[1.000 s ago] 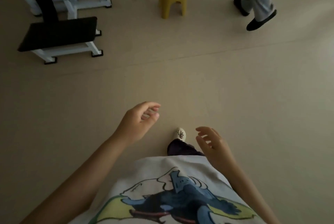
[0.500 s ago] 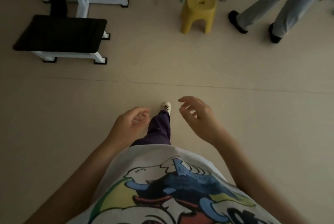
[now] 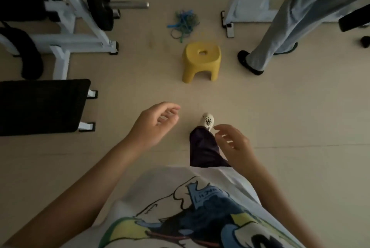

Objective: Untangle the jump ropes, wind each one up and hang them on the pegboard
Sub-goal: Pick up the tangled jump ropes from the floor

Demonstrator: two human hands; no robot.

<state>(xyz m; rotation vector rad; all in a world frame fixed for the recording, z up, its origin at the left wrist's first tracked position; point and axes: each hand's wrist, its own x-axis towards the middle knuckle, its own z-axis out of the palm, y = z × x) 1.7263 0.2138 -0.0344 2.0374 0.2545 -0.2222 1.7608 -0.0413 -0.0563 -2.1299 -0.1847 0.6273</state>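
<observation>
A tangled heap of blue and green jump ropes [image 3: 183,23] lies on the beige floor far ahead, just behind a yellow plastic stool [image 3: 201,61]. My left hand [image 3: 155,125] hangs in front of me with loosely curled fingers and holds nothing. My right hand [image 3: 234,143] is lower and to the right, fingers relaxed and empty, above my dark trouser leg and white shoe [image 3: 207,120]. Both hands are well short of the ropes. No pegboard is in view.
A black padded bench [image 3: 42,107] stands at the left, with a white weight rack and barbell plate [image 3: 99,3] behind it. Another person's legs in grey trousers [image 3: 284,27] stand at the right by a white machine base [image 3: 248,11].
I have walked forward: the stool and the ropes are nearer and lower in view. My right foot has stepped ahead. Both hands stay empty and have swung slightly.
</observation>
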